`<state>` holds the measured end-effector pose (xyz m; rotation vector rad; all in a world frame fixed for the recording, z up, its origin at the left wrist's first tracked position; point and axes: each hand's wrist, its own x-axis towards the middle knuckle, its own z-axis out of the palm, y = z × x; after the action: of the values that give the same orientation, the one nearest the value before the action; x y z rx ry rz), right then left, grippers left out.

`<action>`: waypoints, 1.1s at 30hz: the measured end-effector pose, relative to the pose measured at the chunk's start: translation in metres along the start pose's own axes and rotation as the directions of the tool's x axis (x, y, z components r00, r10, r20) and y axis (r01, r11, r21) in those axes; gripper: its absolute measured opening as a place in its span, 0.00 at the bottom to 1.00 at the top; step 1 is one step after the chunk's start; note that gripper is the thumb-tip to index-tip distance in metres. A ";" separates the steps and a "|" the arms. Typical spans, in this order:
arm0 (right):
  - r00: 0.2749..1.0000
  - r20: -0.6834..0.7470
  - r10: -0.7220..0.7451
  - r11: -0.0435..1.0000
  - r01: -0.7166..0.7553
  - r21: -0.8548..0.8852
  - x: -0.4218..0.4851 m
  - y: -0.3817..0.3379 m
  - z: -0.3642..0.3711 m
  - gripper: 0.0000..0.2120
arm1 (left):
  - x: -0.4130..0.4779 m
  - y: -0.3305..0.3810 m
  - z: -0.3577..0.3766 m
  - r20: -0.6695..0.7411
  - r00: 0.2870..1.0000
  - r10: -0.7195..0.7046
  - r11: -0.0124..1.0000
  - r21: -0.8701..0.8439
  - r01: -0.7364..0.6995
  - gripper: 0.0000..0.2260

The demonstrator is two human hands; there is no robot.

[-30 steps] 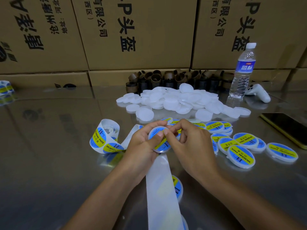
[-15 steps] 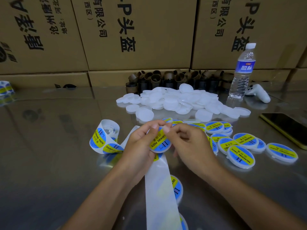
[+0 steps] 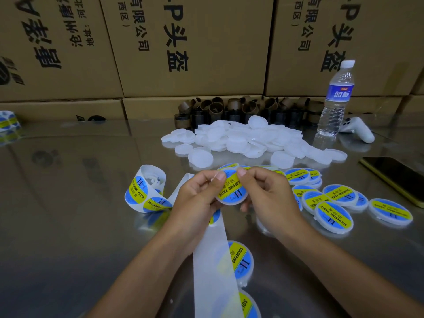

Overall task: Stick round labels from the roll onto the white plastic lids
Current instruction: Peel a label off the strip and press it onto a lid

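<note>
- i watch the lid (image 3: 232,203), its label (image 3: 230,188) on, pinched by the left hand (image 3: 197,199) and right hand (image 3: 271,198), just in front of the blank lid pile (image 3: 241,138).
- done: the labelled lids (image 3: 335,216) clustered front-right of that pile; the pile, far bigger, is left, i judge.
- the roll (image 3: 146,189) lies front-left of the pile; its labels read "soldering paste".

Left hand (image 3: 197,198), right hand (image 3: 268,198) both pinch lid (image 3: 231,191) (thumbs uppermost).
</note>
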<state>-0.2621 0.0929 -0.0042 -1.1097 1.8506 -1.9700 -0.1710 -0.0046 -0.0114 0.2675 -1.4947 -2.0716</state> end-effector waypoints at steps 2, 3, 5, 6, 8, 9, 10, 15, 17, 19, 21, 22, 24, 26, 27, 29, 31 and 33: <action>1.000 -0.022 -0.006 1.000 0.006 0.004 -0.001 -0.001 0.001 0.15 | 0.000 0.000 0.001 0.006 1.000 0.000 1.000 0.011 0.000 0.14; 0.999 -0.039 -0.012 1.000 0.012 0.006 -0.001 -0.001 0.001 0.15 | -0.001 -0.001 0.002 0.013 1.000 -0.004 1.000 0.018 0.003 0.15; 0.997 -0.069 -0.021 0.999 0.022 0.023 -0.001 -0.002 0.001 0.14 | -0.001 -0.002 0.003 0.033 0.999 -0.013 0.999 0.038 0.012 0.18; 0.997 -0.072 -0.019 0.999 0.022 0.039 -0.002 -0.003 0.001 0.14 | -0.001 -0.002 0.003 0.035 0.999 -0.013 0.998 0.054 0.011 0.19; 0.999 -0.050 -0.011 0.998 0.014 0.060 -0.002 -0.004 0.001 0.10 | 0.000 -0.003 0.002 0.013 1.000 -0.001 0.997 0.072 0.000 0.20; 0.999 -0.032 -0.008 0.998 0.010 0.066 -0.003 -0.004 0.001 0.06 | 0.000 -0.003 0.002 -0.009 1.000 0.004 0.997 0.074 -0.003 0.20; 1.000 -0.018 -0.009 0.997 0.010 0.070 -0.003 -0.003 0.002 0.04 | 0.000 -0.002 0.001 -0.031 0.999 0.008 0.997 0.074 -0.005 0.21; 0.999 -0.034 -0.041 0.998 0.043 0.055 -0.001 -0.001 0.002 0.03 | 0.001 -0.003 0.000 -0.043 0.999 0.020 0.996 0.085 -0.017 0.21; 0.997 -0.063 -0.043 0.997 0.047 0.064 -0.001 -0.001 0.002 0.03 | 0.000 -0.003 0.001 -0.010 1.000 0.019 0.996 0.093 -0.018 0.21; 0.996 -0.080 -0.042 0.996 0.048 0.073 0.000 -0.001 0.001 0.02 | -0.001 -0.003 0.001 0.011 1.000 0.015 0.994 0.105 -0.016 0.23; 0.997 -0.060 -0.043 0.997 0.047 0.067 0.000 -0.001 0.000 0.03 | -0.001 -0.004 0.001 0.000 1.000 0.013 0.993 0.113 -0.013 0.22; 0.998 -0.047 -0.042 0.996 0.045 0.076 0.000 -0.002 0.000 0.05 | -0.001 -0.004 0.001 -0.008 1.000 0.013 0.994 0.109 -0.012 0.21; 0.999 -0.030 -0.039 0.994 0.042 0.103 -0.001 -0.002 0.000 0.09 | -0.001 -0.004 -0.001 -0.018 1.000 0.011 0.995 0.100 -0.009 0.17; 0.999 -0.017 -0.043 0.993 0.045 0.106 -0.001 -0.003 0.000 0.12 | -0.001 -0.003 -0.001 -0.018 1.000 0.008 0.996 0.093 -0.006 0.15; 0.999 -0.011 -0.046 0.994 0.047 0.096 -0.001 -0.003 0.000 0.12 | -0.001 -0.003 -0.001 -0.015 1.000 0.007 0.996 0.090 -0.006 0.16; 0.999 -0.012 -0.050 0.997 0.051 0.066 0.000 -0.003 -0.001 0.11 | 0.000 -0.002 0.000 -0.022 1.000 0.007 0.995 0.096 -0.005 0.15; 0.997 -0.055 -0.051 0.998 0.053 0.033 0.003 -0.003 -0.005 0.11 | 0.000 -0.002 0.000 -0.053 0.999 0.012 0.992 0.126 -0.005 0.10; 0.986 -0.151 -0.067 0.997 0.058 -0.058 0.008 0.000 -0.013 0.10 | 0.000 -0.001 0.000 -0.094 0.995 0.023 0.984 0.177 -0.006 0.09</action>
<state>-0.2762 0.0977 0.0003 -1.0717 1.9785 -2.1057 -0.1719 -0.0042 -0.0125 0.4168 -1.6187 -1.8886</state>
